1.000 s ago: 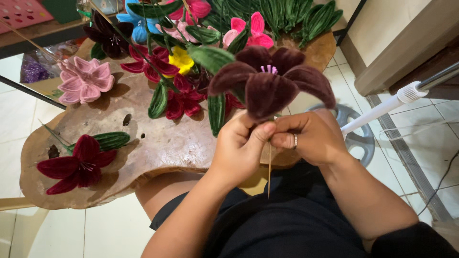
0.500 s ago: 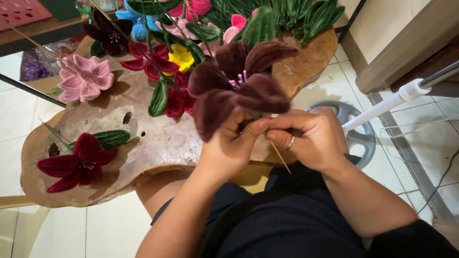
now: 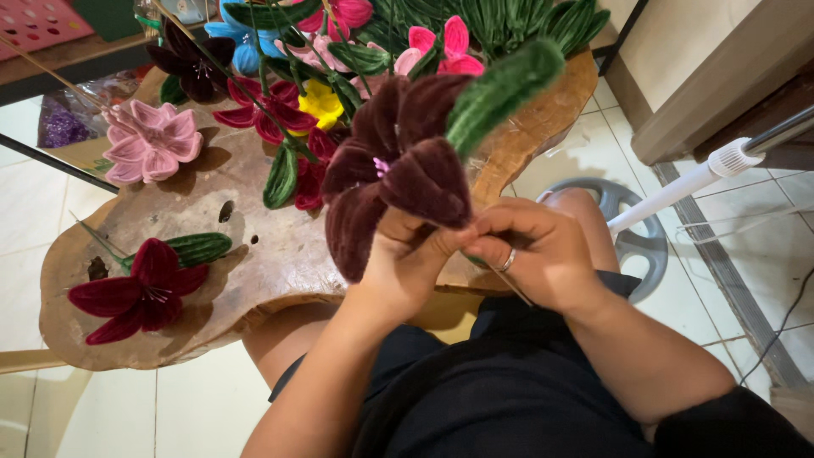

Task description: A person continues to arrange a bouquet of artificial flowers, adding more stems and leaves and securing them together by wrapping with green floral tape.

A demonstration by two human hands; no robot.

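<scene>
I am holding a dark maroon flower (image 3: 394, 174) closer to my face than half a second ago; it is filling more of the view, and a green leaf (image 3: 502, 89) is now standing up beside it at upper right, where before it was not showing by the bloom. My left hand (image 3: 405, 261) is closing around the base of the flower from below, and my right hand (image 3: 538, 254) is pinching the thin stem (image 3: 510, 284) just beside it, fingers tight together, the two hands touching. The stem is running down and to the right from the bloom toward my lap, so the flower's long axis is slanting, with the petals facing up and left, over the edge of the wooden table (image 3: 212, 280). On the table a red flower (image 3: 136, 288) is lying at left, well apart from my hands, and a pink flower (image 3: 148, 142) is lying farther back. A pink perforated tray (image 3: 34, 21) is sitting at the top left corner.
</scene>
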